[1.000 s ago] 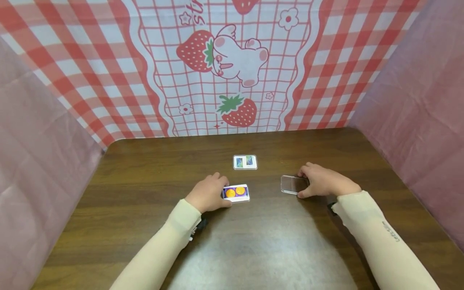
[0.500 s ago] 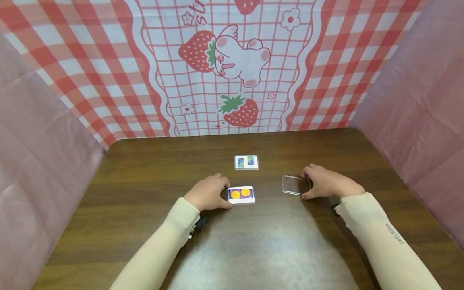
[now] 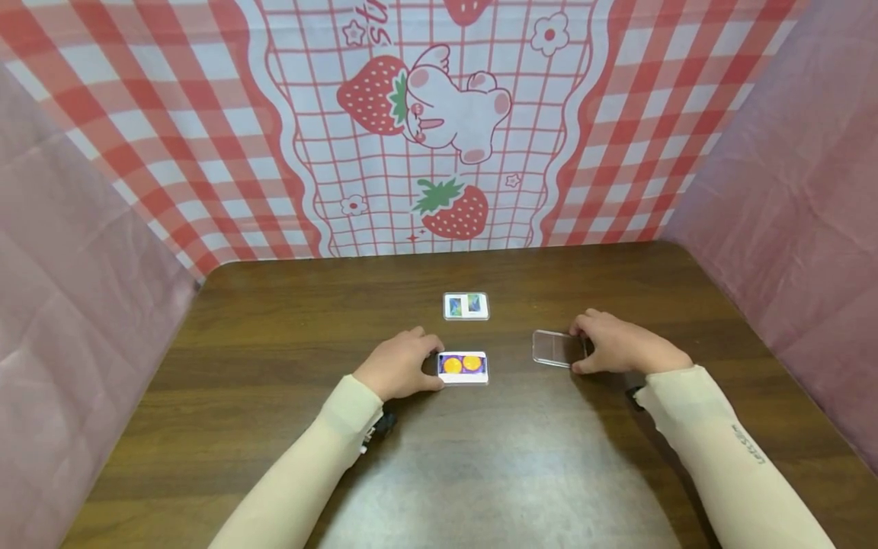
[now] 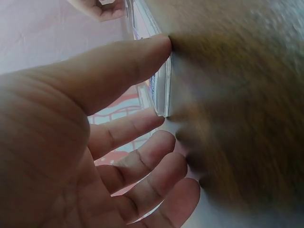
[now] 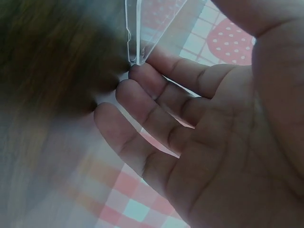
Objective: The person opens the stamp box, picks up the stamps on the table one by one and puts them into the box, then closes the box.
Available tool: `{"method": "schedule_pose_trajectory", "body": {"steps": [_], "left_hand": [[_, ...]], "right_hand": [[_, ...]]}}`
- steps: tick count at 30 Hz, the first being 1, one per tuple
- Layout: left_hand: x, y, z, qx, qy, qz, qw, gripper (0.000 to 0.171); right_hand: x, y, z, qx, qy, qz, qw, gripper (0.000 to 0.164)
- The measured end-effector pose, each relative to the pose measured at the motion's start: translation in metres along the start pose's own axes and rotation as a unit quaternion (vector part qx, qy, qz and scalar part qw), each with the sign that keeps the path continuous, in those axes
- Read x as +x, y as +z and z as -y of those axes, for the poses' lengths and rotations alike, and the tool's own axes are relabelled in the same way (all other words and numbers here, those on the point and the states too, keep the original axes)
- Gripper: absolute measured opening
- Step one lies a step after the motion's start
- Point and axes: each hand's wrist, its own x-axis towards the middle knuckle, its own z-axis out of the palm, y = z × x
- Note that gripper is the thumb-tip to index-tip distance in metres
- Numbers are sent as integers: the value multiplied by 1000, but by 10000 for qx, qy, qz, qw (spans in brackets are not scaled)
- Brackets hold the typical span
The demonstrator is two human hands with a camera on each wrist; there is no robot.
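Observation:
Flat on the table lies a clear plastic card case [image 3: 463,367] showing two orange discs on purple above a white strip. My left hand [image 3: 400,364] holds its left end, thumb at the near corner and index finger at the far one. In the left wrist view the stacked clear edges of the case [image 4: 163,90] show between thumb and index finger. To the right, my right hand [image 3: 620,345] grips the right end of a see-through case [image 3: 552,348] with no picture in it. The right wrist view shows this clear case [image 5: 137,28] at the fingertips; the thumb tip is out of frame.
Behind the two held cases, another clear case [image 3: 466,306] with blue-green pictures lies on the brown wooden table [image 3: 494,465]. A strawberry-print checked cloth [image 3: 446,130] hangs at the back, and pink cloths [image 3: 789,152] close off both sides.
My left hand and the orange-disc case have shifted a little to the right, and the case has turned straighter. The right hand stays with the clear case in nearly the same place.

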Motion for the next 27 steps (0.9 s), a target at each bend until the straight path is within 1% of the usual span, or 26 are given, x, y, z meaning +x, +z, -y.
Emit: {"method": "schedule_pose_trajectory", "body": {"steps": [8, 18, 23, 27], "left_hand": [[0, 1, -1, 45, -15, -26, 10000, 51], [1, 2, -1, 66, -69, -5, 10000, 52], [0, 1, -2, 98, -96, 17, 9999, 53], [-1, 0, -4, 96, -140, 48, 9998, 54]], "right_hand": [[4, 0, 5, -29, -5, -79, 10000, 54], [6, 1, 6, 66, 79, -57, 9999, 54], [9, 2, 10, 76, 8, -89, 9999, 51], [13, 4, 10, 74, -94, -205, 9997, 48]]}}
